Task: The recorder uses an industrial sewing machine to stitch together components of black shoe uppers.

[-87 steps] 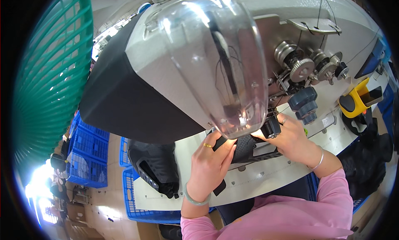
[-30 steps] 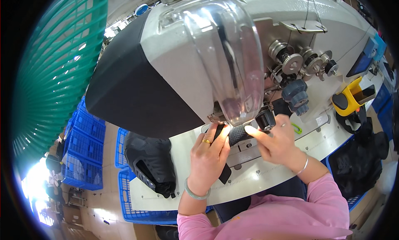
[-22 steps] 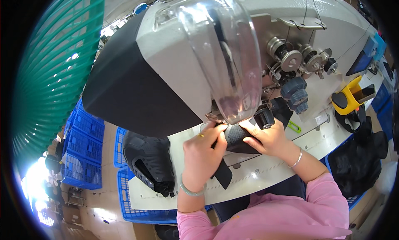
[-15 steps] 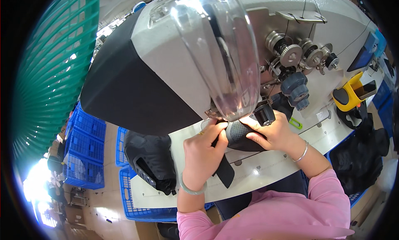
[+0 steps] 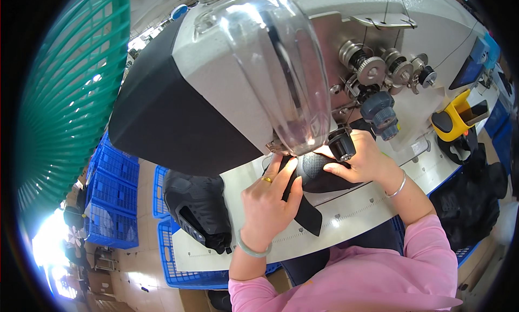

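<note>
left hand (image 5: 267,206) touches black strap (image 5: 309,217) reaching near table edge (image 5: 281,251)

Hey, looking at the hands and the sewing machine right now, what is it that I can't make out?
All in the head view:
- Needle: not visible, behind the clear cover.
- Right hand: some fingers hidden behind the black knob.
- Black piece: partly covered by that hand.
- Green grille: cut off by the upper edge.
- Far lower left: washed out by glare.
</note>
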`<action>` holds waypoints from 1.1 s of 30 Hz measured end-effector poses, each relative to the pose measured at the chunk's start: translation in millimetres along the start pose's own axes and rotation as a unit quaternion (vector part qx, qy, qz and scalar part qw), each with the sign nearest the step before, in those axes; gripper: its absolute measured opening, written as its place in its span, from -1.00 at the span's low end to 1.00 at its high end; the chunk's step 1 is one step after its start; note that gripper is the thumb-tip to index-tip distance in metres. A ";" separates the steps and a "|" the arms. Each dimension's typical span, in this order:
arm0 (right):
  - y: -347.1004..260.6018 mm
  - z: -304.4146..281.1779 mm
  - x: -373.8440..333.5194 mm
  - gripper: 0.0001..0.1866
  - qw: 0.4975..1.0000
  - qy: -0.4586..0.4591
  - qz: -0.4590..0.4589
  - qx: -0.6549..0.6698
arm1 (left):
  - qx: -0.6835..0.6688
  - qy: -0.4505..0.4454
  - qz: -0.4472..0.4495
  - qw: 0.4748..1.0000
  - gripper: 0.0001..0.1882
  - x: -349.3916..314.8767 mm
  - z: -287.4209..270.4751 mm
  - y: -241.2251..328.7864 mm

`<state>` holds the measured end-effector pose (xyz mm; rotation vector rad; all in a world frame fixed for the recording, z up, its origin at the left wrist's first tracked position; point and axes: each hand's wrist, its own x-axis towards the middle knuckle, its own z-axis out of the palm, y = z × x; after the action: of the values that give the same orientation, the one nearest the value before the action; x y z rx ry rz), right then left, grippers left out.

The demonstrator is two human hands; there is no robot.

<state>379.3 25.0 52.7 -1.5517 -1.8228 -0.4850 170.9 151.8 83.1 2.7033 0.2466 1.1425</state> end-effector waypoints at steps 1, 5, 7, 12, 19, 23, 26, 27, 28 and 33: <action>2.4 -1.5 0.6 -0.67 1.000 -0.015 0.001 0.006 | -0.008 -0.017 -0.003 1.000 -0.65 0.3 -3.0 -0.9; 5.2 -6.5 7.5 -0.68 0.999 -0.025 -0.014 0.027 | -0.031 -0.081 -0.013 0.996 -0.53 -3.7 -19.3 -12.1; 5.8 -11.9 10.2 -0.68 0.999 -0.040 -0.008 0.023 | -0.033 -0.094 0.027 0.995 -0.44 -7.7 -19.1 -20.5; 13.1 -14.2 12.6 -0.68 0.998 -0.055 -0.014 0.027 | -0.006 -0.078 0.057 0.995 -0.41 -10.9 -14.2 -21.0; 4.9 -19.3 19.5 -0.51 0.996 -0.086 -0.025 0.024 | 0.154 -0.065 0.073 0.983 -0.42 -23.4 -1.8 -11.9; 4.7 -9.7 7.7 -0.43 0.988 -0.103 -0.111 0.000 | 0.172 -0.042 0.069 0.982 -0.44 -22.6 4.3 -4.2; 10.1 10.2 -2.2 -0.41 0.976 0.009 -0.205 -0.076 | 0.163 -0.027 0.067 0.984 -0.47 -16.3 3.3 2.7; 12.1 15.2 -1.3 -0.45 0.974 0.033 -0.218 -0.045 | 0.150 -0.009 0.076 0.986 -0.48 -14.2 3.3 1.9; 13.8 16.1 -1.4 -0.45 0.974 0.032 -0.219 -0.044 | 0.137 0.008 0.086 0.987 -0.48 -12.2 3.7 1.3; -0.2 2.7 8.7 -0.56 0.983 0.032 -0.171 0.057 | -0.019 0.038 0.038 0.998 -0.58 -8.3 8.2 -4.8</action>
<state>377.9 33.0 56.9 -1.1371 -2.0368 -0.5694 170.7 153.6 70.5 2.6597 0.1318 1.2609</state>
